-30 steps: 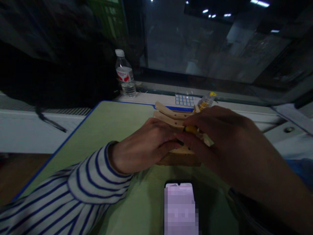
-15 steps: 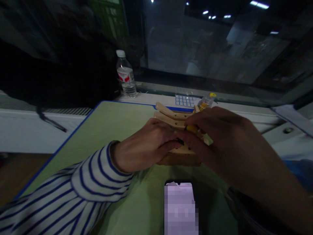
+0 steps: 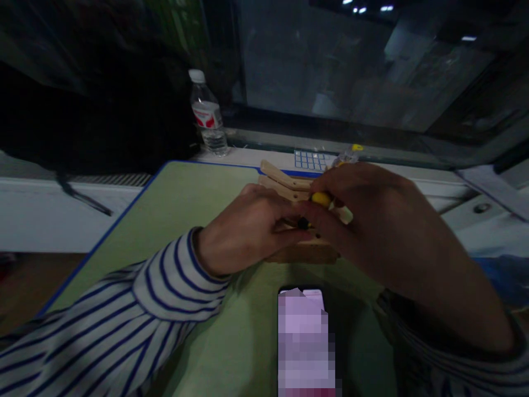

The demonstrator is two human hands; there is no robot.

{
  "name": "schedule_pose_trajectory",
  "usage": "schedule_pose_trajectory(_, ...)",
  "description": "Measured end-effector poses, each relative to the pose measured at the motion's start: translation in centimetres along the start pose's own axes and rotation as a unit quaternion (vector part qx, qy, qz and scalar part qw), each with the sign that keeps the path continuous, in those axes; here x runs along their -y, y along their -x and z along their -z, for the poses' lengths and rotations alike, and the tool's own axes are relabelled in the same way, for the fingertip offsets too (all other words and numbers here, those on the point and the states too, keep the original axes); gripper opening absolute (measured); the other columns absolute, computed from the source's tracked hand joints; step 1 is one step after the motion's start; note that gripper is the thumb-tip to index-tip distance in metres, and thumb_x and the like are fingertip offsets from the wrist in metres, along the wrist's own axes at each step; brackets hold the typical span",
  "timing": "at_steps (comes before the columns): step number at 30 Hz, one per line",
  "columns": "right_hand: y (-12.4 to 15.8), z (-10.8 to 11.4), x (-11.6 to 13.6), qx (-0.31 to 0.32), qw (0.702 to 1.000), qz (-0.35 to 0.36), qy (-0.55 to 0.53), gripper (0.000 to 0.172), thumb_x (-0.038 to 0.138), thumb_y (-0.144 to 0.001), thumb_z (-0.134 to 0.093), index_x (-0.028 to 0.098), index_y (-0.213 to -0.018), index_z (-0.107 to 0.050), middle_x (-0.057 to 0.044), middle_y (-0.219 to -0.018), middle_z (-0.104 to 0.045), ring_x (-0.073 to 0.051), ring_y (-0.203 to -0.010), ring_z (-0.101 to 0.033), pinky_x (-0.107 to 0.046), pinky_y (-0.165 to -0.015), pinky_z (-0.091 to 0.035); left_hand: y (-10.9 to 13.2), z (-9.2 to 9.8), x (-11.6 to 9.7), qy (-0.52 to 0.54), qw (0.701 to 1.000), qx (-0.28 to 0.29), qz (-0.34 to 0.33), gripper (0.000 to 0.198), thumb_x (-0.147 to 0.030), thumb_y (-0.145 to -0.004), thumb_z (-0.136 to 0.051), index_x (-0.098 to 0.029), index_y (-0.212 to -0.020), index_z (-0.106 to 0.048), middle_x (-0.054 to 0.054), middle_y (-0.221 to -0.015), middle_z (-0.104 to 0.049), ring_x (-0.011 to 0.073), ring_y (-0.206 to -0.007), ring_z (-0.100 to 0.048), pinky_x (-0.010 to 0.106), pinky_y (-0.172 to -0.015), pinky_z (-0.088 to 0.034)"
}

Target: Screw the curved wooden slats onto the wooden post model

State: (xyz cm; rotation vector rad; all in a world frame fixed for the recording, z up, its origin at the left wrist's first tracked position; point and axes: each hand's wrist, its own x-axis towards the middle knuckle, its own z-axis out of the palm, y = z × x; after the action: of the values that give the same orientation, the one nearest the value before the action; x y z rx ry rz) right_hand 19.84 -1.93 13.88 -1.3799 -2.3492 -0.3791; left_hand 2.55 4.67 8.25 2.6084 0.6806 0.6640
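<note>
Over a pale wooden assembly (image 3: 294, 182) of slats with drilled holes, both hands meet. My right hand (image 3: 367, 209) is closed, pinching a rounded yellow piece (image 3: 321, 199) with a dark edge between thumb and fingers; its full shape is hidden. Its thumb comes close to the left fingertips. My left hand (image 3: 252, 231) lies across the left side of the wood, fingers bent and thumb along the front. Beside its fingertips shows a small black part (image 3: 303, 223). What the left fingers grip is covered by the hand.
A phone (image 3: 306, 342) lies on the green table (image 3: 198, 193) nearest me. On the ledge behind stand a water bottle (image 3: 209, 116), a blue-lined grid sheet (image 3: 311, 160) and a clear container with a yellow top (image 3: 357, 148). A dark bag-like mass (image 3: 103, 121) is at left.
The whole scene has shifted slightly upward in view. More of the yellow piece and the black part shows between the hands. Both hands stay at the wooden assembly.
</note>
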Motion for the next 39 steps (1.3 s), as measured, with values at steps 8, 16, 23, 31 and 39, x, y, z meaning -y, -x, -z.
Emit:
schedule_pose_trajectory(8,0.24,0.06,-0.19,-0.001,0.999,0.008,-0.051,0.026,0.034,-0.093,-0.052,0.017,-0.106,-0.066,-0.007,-0.097,-0.072,-0.024,-0.089,-0.067,-0.035,-0.076,-0.048,0.07,-0.28,-0.17,-0.002,0.999,-0.036,-0.004,0.017,-0.033,-0.089,-0.061,-0.021,-0.086,-0.073,0.0,-0.087,-0.073,0.0152,-0.083,-0.066,0.026,-0.075,-0.045)
schedule_pose_trajectory(16,0.62,0.55,-0.73,0.025,0.996,0.044,-0.075,0.024,0.019,-0.093,-0.05,0.02,-0.11,-0.067,0.0,-0.103,-0.073,-0.014,-0.084,-0.067,-0.027,-0.077,-0.046,0.02,-0.07,-0.5,-0.014,0.999,-0.037,0.007,0.025,-0.039,-0.087,-0.063,-0.018,-0.077,-0.07,0.0,-0.071,-0.067,0.0143,-0.069,-0.061,0.026,-0.066,-0.043)
schedule_pose_trajectory(23,0.45,0.26,-0.74,0.014,0.997,0.062,-0.05,0.021,0.019,-0.093,-0.049,0.02,-0.097,-0.07,-0.002,-0.098,-0.074,-0.017,-0.084,-0.068,-0.03,-0.076,-0.048,0.06,-0.32,-0.37,0.004,0.998,-0.066,0.003,0.022,-0.039,-0.085,-0.066,-0.019,-0.077,-0.072,-0.001,-0.069,-0.067,0.0137,-0.066,-0.061,0.025,-0.063,-0.043)
schedule_pose_trajectory(31,0.48,0.13,-0.61,-0.014,0.999,0.047,-0.011,0.017,0.021,-0.092,-0.051,0.019,-0.089,-0.069,-0.003,-0.087,-0.073,-0.021,-0.079,-0.068,-0.035,-0.076,-0.05,0.02,-0.29,-0.15,0.03,0.999,-0.013,-0.003,0.012,-0.024,-0.09,-0.061,-0.023,-0.094,-0.072,-0.001,-0.09,-0.073,0.0144,-0.084,-0.066,0.026,-0.078,-0.047)
schedule_pose_trajectory(39,0.37,-0.06,-0.45,-0.008,1.0,0.021,0.001,0.016,0.026,-0.09,-0.054,0.017,-0.086,-0.066,-0.007,-0.086,-0.072,-0.026,-0.079,-0.067,-0.039,-0.075,-0.048,0.05,-0.19,-0.09,-0.015,1.0,0.014,-0.015,0.019,-0.024,-0.094,-0.053,-0.018,-0.102,-0.07,0.005,-0.098,-0.072,0.0202,-0.096,-0.065,0.033,-0.087,-0.047)
